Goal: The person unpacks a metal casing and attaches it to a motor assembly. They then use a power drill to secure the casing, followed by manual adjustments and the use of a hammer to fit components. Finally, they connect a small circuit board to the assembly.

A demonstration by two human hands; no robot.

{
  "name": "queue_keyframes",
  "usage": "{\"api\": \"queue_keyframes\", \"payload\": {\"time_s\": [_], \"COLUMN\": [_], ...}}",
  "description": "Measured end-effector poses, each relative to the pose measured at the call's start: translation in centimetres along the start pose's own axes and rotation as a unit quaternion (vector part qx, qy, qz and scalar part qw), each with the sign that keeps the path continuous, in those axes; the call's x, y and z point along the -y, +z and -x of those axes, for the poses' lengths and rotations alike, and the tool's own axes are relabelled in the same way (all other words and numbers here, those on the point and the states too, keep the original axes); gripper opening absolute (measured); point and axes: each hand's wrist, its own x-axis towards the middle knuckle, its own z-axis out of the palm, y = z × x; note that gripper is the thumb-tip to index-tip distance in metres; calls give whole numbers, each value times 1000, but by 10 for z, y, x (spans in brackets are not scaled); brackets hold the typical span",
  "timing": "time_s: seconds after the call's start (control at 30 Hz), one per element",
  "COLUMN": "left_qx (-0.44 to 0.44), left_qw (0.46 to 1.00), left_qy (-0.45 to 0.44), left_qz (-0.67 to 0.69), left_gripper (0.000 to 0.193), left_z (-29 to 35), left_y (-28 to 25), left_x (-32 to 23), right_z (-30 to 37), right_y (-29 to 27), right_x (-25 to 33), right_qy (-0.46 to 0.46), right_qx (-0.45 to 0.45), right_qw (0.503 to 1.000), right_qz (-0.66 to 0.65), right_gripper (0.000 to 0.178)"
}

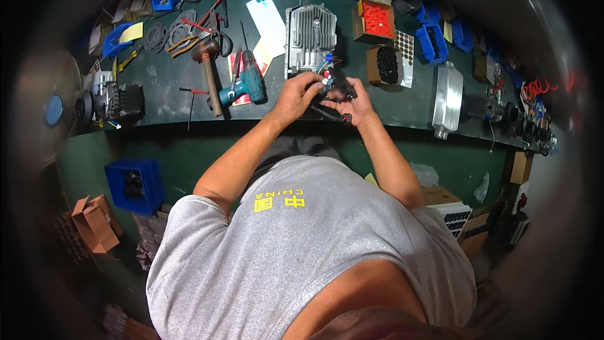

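At a dark green workbench [163, 104], a person's left hand [294, 96] and right hand [352, 108] close together around a small black wired part [336, 88], fingers curled tight on it just above the bench's near edge; coloured leads run from it toward the ribbed grey metal housing [310, 38] directly behind. A teal cordless drill [246, 85] and a wooden-handled hammer [209, 66] lie to the left; a box of red pieces [376, 20] and a box of black pieces [385, 65] sit to the right.

- A teal cordless drill [246, 85] lies left on the dark green surface [163, 97].
- A wooden-handled hammer [209, 69] lies just beside it.
- A cardboard box of red parts [376, 20] sits far right.
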Motion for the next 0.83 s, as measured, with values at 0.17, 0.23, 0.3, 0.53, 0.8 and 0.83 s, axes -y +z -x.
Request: {"api": "queue_keyframes", "payload": {"time_s": [0.17,0.23,0.3,0.53,0.8,0.83], "left_qx": [55,91,117,49,48,62], "left_qw": [992,983,974,983,980,986], "left_qy": [-47,-69,-102,-57,-80,-70], "left_qz": [106,141,164,167,176,135], "left_gripper": [14,14,14,22,22,22], "left_z": [-1,-3,-4,-1,2,2], "left_y": [-4,-8,-12,-9,-3,-4], "left_x": [8,18,18,19,26,27], "right_z": [-2,-1,0,1,0,0], "right_y": [2,2,2,3,-2,-3], "right_x": [0,0,0,0,-1,-1], "right_qy": [6,2,1,-5,-6,-6], "right_qx": [-5,-13,-22,-48,-15,-13], "right_qw": [1000,1000,1000,999,1000,1000], "right_qz": [-7,-9,0,16,10,12], "right_gripper": [38,37,37,37,37,37]}}
